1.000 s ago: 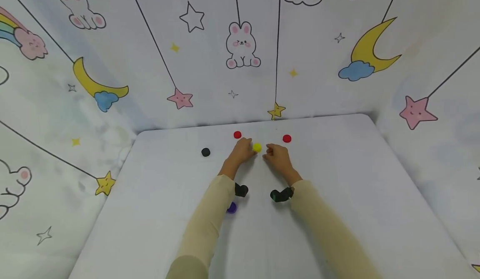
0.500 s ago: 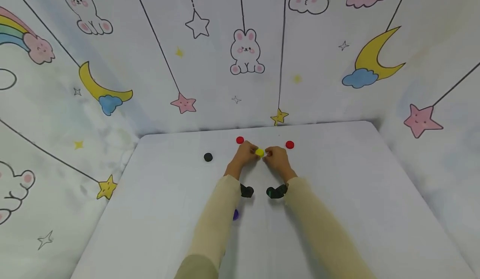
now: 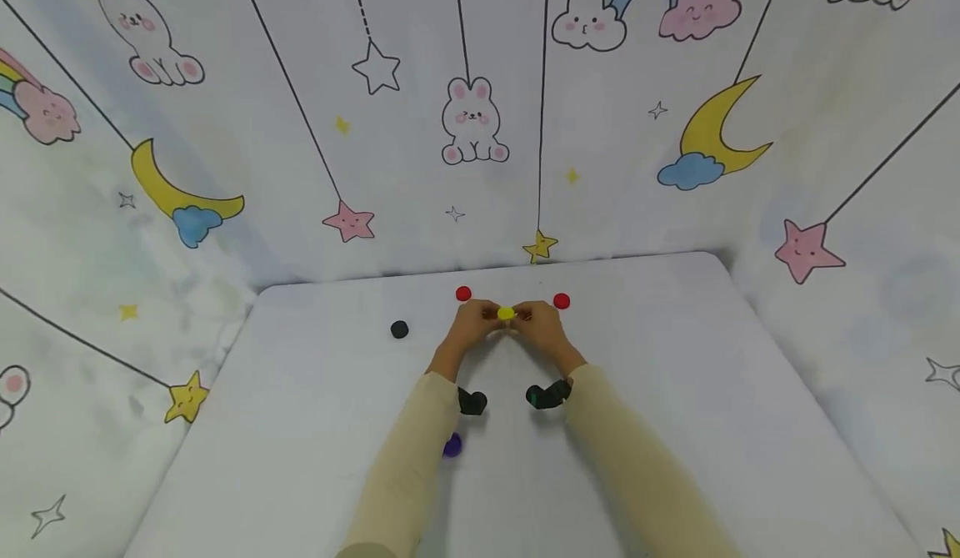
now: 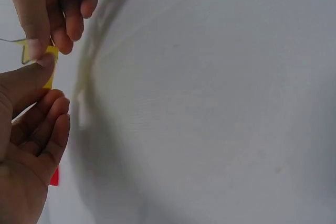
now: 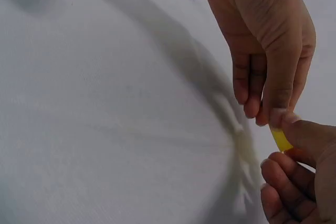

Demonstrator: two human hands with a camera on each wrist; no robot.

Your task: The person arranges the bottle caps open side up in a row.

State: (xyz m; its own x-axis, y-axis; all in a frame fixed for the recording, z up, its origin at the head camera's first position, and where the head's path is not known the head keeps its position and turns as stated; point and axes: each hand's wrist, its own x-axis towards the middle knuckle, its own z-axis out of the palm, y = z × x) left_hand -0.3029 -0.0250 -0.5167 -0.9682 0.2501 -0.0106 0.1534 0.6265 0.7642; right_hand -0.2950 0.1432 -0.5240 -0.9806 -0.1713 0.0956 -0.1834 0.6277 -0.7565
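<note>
A round yellow disc (image 3: 506, 313) is up off the white table between my two hands, near the table's far side. My left hand (image 3: 474, 324) pinches it from the left with thumb and fingers. From the opposite side my right hand (image 3: 542, 326) pinches it as well. Both thumb tips nearly meet on the yellow disc (image 5: 281, 140) in the right wrist view, and they cover much of it. One red disc (image 3: 463, 294) lies just beyond my left hand, and a second red disc (image 3: 562, 301) lies beyond my right hand.
A black disc (image 3: 400, 329) sits left of my left hand. Partly hidden by the left sleeve is a purple disc (image 3: 452, 445). A wall cloth (image 3: 412, 149) with cartoon drawings rises behind the white table (image 3: 675, 391).
My right hand was apart from the yellow disc a second ago; it has come in from the right and now pinches it. The left hand has kept hold of the disc. The head view has shifted.
</note>
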